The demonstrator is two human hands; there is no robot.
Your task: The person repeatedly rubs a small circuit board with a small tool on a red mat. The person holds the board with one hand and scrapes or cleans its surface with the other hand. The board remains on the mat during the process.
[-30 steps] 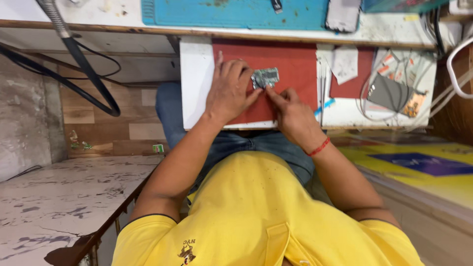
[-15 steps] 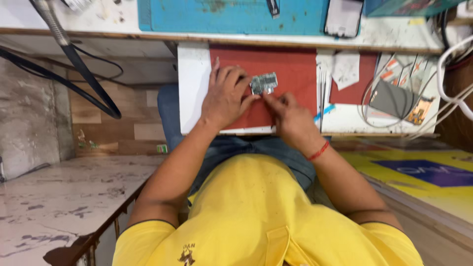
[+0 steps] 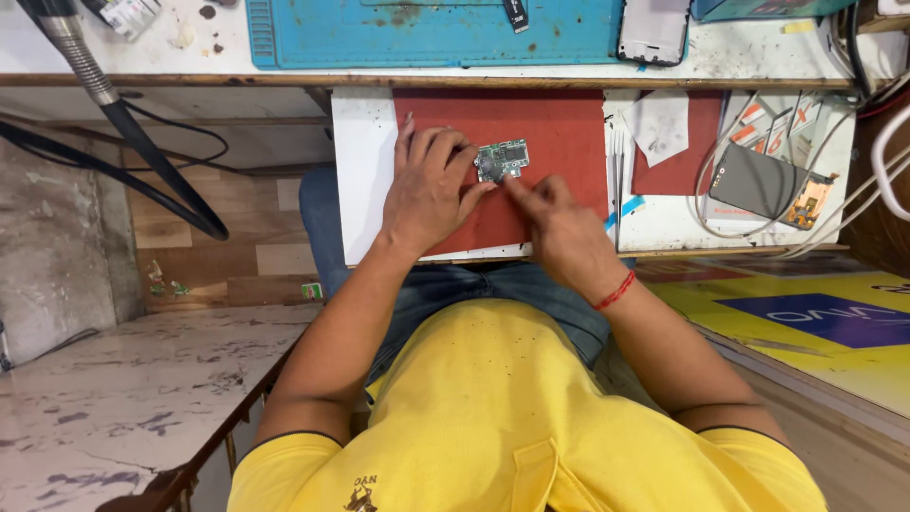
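Two hands work a small circuit board [image 3: 501, 159] on a red mat [image 3: 559, 133].

The left hand [image 3: 427, 190] lies flat with fingers spread on the mat, fingertips touching the board's left edge. The right hand [image 3: 555, 223], fingers curled, points its index finger at the board's lower edge. Tweezers [image 3: 616, 175] lie just right of the mat.

1 head-worn camera looks steeply down over the person's yellow shirt [image 3: 493, 427] and both forearms to a pull-out shelf [image 3: 365, 180], with the workbench [image 3: 758, 62] beyond at the frame's top, all fairly close.
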